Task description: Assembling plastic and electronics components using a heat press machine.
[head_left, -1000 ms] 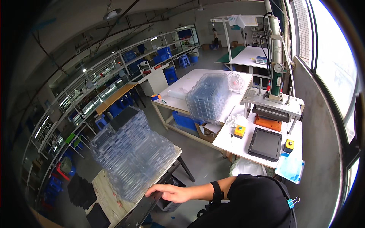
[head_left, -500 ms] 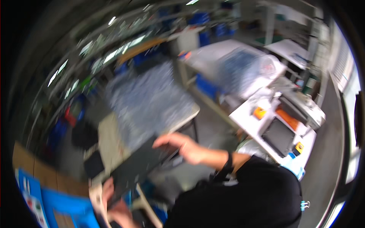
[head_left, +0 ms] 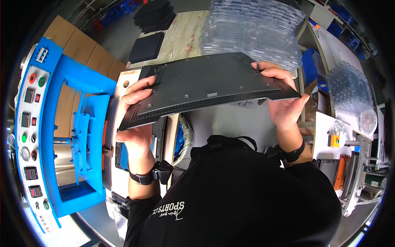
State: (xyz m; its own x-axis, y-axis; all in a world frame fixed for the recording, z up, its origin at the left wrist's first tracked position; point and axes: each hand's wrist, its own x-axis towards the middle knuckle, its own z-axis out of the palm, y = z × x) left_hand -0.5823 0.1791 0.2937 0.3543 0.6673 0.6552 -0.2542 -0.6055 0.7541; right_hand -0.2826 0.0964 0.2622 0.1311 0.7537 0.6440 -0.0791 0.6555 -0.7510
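1. While both hands are up in front of the chest, they're clamped on a long black plastic panel (head_left: 205,92), left hand (head_left: 135,113) gripping its left end, right hand (head_left: 284,99) its right end, so it's held in the air, not on anything.
2. Behind it, on the bench (head_left: 181,41), sit stacks of clear plastic trays (head_left: 255,29) along the right edge.
3. Flat black square pads (head_left: 153,16) are piled at the far left corner.
4. Brown cardboard boxes (head_left: 82,53) sit beside a blue press machine (head_left: 82,136) on the left.

Blue press (head_left: 82,136) crowds left; clear tray stack (head_left: 255,29) blocks ahead; open gap below black panel (head_left: 205,86).
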